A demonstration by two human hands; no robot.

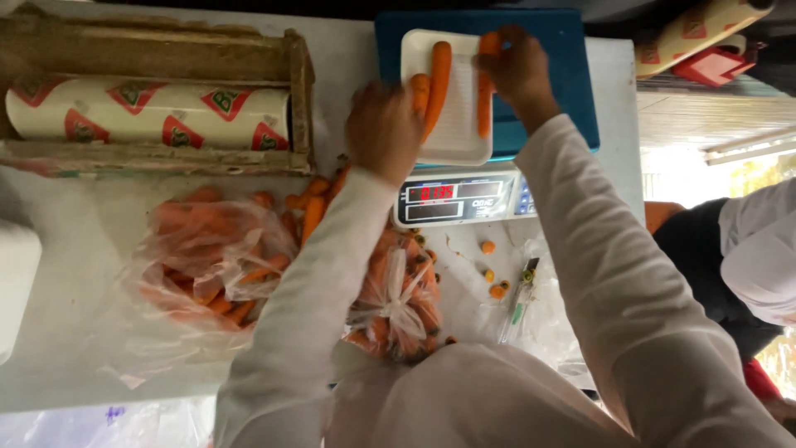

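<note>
Our right hand (518, 70) is closed around the far end of one carrot (484, 87), fingers wrapped on its top. Our left hand (383, 129) rests at the near left edge of the white tray (456, 137), fingers curled against a short carrot (420, 90); we cannot tell whether it truly grips it or only touches. Hands are apart, one at each side of the tray.

Three carrots lie on the tray. The middle carrot (437, 83) is the longest, untouched by either hand. All three run lengthwise away from us, long axes roughly parallel to the tray's long side; the middle one leans slightly left at its near tip. Which end is the thick one we cannot say for the held carrot.

Handling, as judged: carrots stiff, fairly light, skin smooth but not slippery when dry; a hold at mid-length or at the thick end should be steady. The foam-like tray looks light and bendable, better lifted under its edges.

The tray sits on a blue scale (572, 75) with a lit display (452, 199) facing us. On the tabletop (75, 274) nearer us: clear bags of carrots (211, 265), loose carrots, cut carrot ends (489, 247). To the left, a printed roll (149, 112) in a wooden holder (166, 54).
</note>
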